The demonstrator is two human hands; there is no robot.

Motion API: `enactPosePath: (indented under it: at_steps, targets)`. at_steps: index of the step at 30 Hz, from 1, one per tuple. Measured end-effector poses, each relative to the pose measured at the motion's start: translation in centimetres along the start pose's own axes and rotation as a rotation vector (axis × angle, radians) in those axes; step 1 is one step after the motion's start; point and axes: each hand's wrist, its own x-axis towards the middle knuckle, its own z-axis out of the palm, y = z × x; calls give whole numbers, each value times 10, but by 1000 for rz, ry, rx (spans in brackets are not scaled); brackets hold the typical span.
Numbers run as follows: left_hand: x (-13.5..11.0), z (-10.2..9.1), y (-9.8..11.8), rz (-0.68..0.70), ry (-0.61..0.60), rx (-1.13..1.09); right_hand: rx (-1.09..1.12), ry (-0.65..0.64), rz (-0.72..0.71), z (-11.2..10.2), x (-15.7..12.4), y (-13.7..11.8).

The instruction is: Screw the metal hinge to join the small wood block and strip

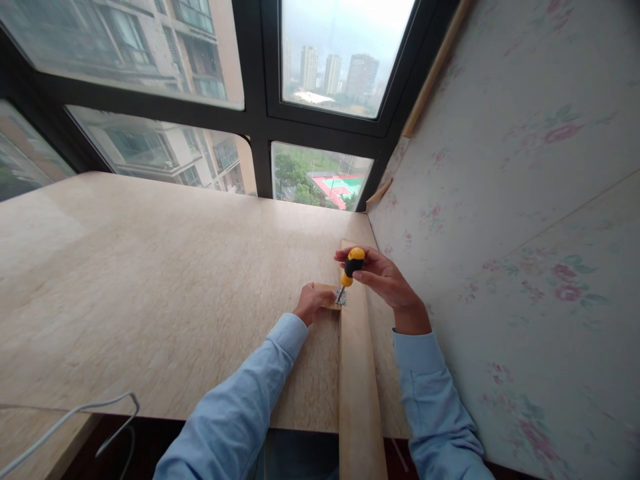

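Screwdriver (354, 265) gripped in right hand (384, 277), tip right at that metal plate (341, 298), left hand (311, 303) clamped on some short wood (332, 306)

Right hand (381, 277) gripping a yellow-and-black screwdriver (355, 265), tip at a small metal bracket (343, 298), left hand (313, 303) holding a short wooden piece (332, 307) beside a long board (357, 363), pale windowsill (175, 280)

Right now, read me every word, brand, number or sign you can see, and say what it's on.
There is no text I can read in this view.
Screwdriver: no lettering can be made out on its handle.
Metal plate: too small to tell if it is marked.
Distant buildings: too small to read any sign.
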Motion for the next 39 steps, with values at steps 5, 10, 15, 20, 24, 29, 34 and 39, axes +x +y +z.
enactPosePath:
  at_steps: [5, 10, 15, 20, 24, 29, 34, 39]
  targets:
    - [-1, 0, 1, -20, -2, -2, -123, 115, -16, -2, 3, 5]
    - [-1, 0, 0, 0, -7, -20, -439, 321, -132, 2, 8, 10]
    - [1, 0, -1, -8, 1, -2, -155, 143, -56, 3, 5, 6]
    - [3, 0, -2, -6, 4, 9, -3, 13, -14, 1, -2, -5]
    - [3, 0, -3, 5, 3, 14, -14, -12, -22, 0, -3, -9]
    - [2, -1, -2, -1, -10, 5, -170, 170, -49, 2, 3, 3]
    - [1, -1, -1, 8, -11, 17, -286, 352, -125, 6, 10, 21]
    - [1, -1, 0, -12, -4, 25, -134, 182, -55, 3, 8, 15]
